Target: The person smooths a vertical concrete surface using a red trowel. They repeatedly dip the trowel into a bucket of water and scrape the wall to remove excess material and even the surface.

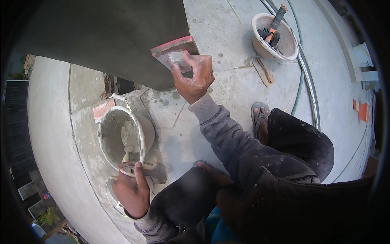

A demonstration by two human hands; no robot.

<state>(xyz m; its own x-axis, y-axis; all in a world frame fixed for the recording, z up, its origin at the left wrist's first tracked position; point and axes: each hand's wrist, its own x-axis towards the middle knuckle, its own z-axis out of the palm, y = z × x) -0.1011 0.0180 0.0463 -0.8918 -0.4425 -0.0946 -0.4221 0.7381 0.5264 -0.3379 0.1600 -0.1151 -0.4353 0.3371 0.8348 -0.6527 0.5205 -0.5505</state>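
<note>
My right hand (196, 76) pinches a flat, plaster-smeared putty spreader (164, 57) with a pink edge. The spreader lies against the lower right corner of a smooth dark grey panel (109, 36). At the near rim of a plaster-coated bucket (143, 132), my left hand (133, 191) is closed around the pale handle of a putty knife (129, 171), which has a hole in its end. Its lower part reaches into the bucket, where whitish plaster (129, 136) clings to the inside. How far the blade extends is hard to make out.
A second bucket (260, 42) at the far right holds an orange-and-black handled tool (278, 19). Beside it lie a small wood piece (264, 73), a green hose (301, 83) and a pale pipe (313, 97). A reddish card (104, 110) touches the nearer bucket. My sandalled foot (260, 116) rests on the concrete floor.
</note>
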